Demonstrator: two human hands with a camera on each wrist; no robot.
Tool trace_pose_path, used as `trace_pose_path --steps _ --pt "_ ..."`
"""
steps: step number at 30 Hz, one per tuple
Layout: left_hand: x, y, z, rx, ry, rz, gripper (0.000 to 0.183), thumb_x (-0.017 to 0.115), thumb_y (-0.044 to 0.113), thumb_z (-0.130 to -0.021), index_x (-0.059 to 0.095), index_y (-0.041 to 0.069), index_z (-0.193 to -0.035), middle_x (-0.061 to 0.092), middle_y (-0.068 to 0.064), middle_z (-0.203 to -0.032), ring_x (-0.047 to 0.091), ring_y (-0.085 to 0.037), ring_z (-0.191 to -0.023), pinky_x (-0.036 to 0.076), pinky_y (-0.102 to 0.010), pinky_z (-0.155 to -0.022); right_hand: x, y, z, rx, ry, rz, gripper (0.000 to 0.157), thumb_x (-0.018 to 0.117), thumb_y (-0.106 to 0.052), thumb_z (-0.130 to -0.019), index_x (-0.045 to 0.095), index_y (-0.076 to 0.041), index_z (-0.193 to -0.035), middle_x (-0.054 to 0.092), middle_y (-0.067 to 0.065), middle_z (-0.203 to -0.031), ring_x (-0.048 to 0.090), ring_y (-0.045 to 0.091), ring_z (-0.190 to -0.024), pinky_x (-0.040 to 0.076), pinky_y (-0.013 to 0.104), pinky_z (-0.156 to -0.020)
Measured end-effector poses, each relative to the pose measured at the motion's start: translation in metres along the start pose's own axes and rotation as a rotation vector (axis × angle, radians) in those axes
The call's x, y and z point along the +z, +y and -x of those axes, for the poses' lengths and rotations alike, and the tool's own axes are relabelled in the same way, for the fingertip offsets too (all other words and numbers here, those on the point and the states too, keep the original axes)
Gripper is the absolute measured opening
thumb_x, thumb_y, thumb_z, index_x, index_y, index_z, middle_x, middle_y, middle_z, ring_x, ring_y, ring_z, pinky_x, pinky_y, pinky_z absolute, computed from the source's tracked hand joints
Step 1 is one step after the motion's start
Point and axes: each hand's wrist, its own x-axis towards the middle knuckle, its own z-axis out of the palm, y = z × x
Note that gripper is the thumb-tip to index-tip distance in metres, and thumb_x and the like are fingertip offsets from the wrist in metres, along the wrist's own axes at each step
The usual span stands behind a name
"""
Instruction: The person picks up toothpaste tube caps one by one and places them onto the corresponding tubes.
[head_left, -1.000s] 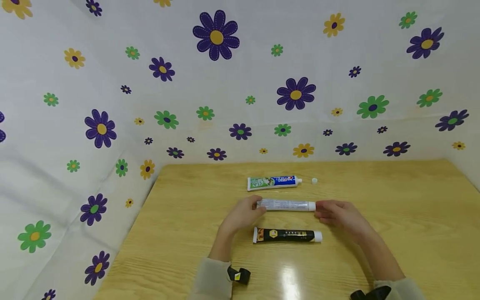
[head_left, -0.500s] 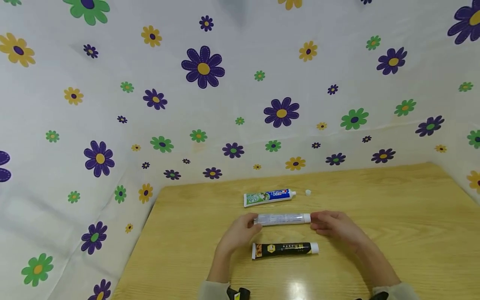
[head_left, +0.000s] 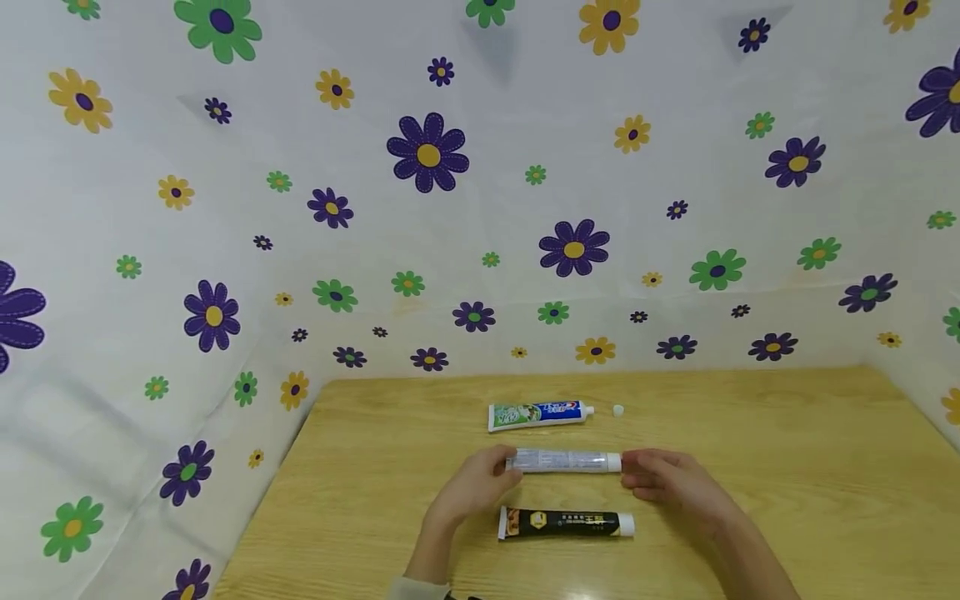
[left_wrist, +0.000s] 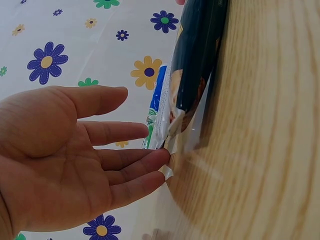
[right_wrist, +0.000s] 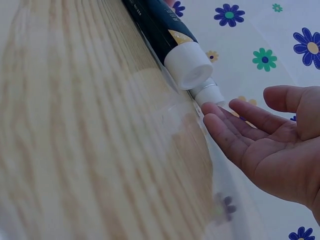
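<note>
A silvery-white toothpaste tube (head_left: 564,461) lies crosswise on the table between my hands in the head view. Its flat crimped end meets the fingertips of my left hand (head_left: 471,483), whose fingers stretch out loosely with the thumb apart. At the white cap (right_wrist: 209,95) on the other end, my right hand (head_left: 675,482) has its fingertips right beside it, fingers relaxed. Nearer to me is a black toothpaste tube (head_left: 562,523) with a white cap. Behind lies a green and blue toothpaste tube (head_left: 536,414), its nozzle bare; a small white cap (head_left: 618,410) sits to its right.
The wooden table (head_left: 787,433) is glossy and reflects the light. Behind it and at both sides hangs a white sheet (head_left: 480,100) printed with purple, green and yellow flowers.
The head view has tilted up, so table, tubes and hands sit lower in the picture. Both hands stay at the two ends of the silvery-white tube.
</note>
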Motion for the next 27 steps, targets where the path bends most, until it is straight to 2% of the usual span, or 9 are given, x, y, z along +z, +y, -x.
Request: trace_pose_path --steps 6,9,12,18,24,27 --pt "0.006 -0.002 0.003 0.003 0.003 -0.027 0.046 0.061 0.019 -0.097 0.054 -0.008 -0.134 0.061 -0.023 -0.125 0.058 -0.035 -0.113 0.049 -0.053 -0.095 -0.001 0.004 0.004 -0.001 -0.001 -0.006 0.053 0.046 -0.024 -0.106 0.041 0.018 -0.139 0.059 0.027 -0.131 0.067 0.024 -0.11 0.055 0.032 -0.092" --pt "0.009 -0.004 0.005 -0.004 -0.001 -0.032 0.043 0.061 0.019 -0.097 0.057 -0.007 -0.131 0.064 -0.017 -0.114 0.058 -0.028 -0.101 0.051 -0.046 -0.086 0.001 0.007 0.007 0.01 0.002 -0.014 0.052 0.046 -0.024 -0.106 0.042 0.018 -0.138 0.06 0.027 -0.129 0.067 0.023 -0.107 0.055 0.032 -0.091" --pt "0.013 -0.007 0.007 -0.007 -0.013 -0.034 0.038 0.062 0.019 -0.097 0.06 -0.005 -0.126 0.061 -0.01 -0.102 0.052 -0.022 -0.089 0.047 -0.039 -0.075 0.003 0.01 0.01 0.015 -0.002 -0.013 0.051 0.046 -0.022 -0.106 0.043 0.019 -0.137 0.061 0.027 -0.127 0.068 0.023 -0.105 0.056 0.033 -0.09" --pt "0.011 -0.009 0.009 -0.012 -0.02 -0.031 0.035 0.061 0.02 -0.098 0.061 -0.003 -0.124 0.064 -0.015 -0.11 0.056 -0.026 -0.096 0.05 -0.047 -0.081 0.005 0.009 0.009 0.01 0.008 0.004 0.051 0.046 -0.022 -0.106 0.043 0.017 -0.137 0.058 0.028 -0.131 0.067 0.026 -0.108 0.055 0.035 -0.092" --pt "0.001 -0.001 0.001 0.015 -0.028 -0.03 0.034 0.06 0.019 -0.098 0.061 -0.003 -0.124 0.064 -0.018 -0.113 0.058 -0.029 -0.099 0.05 -0.051 -0.083 0.001 0.002 0.005 -0.022 0.035 0.018 0.052 0.045 -0.024 -0.106 0.043 0.017 -0.138 0.057 0.029 -0.132 0.067 0.027 -0.109 0.055 0.034 -0.092" --pt "0.001 -0.002 0.0 0.015 -0.03 -0.034 0.035 0.06 0.02 -0.098 0.061 -0.003 -0.124 0.063 -0.021 -0.118 0.059 -0.034 -0.107 0.05 -0.055 -0.088 0.001 0.001 0.006 -0.023 0.035 0.025 0.052 0.045 -0.024 -0.107 0.043 0.017 -0.138 0.058 0.029 -0.131 0.067 0.027 -0.109 0.055 0.034 -0.091"
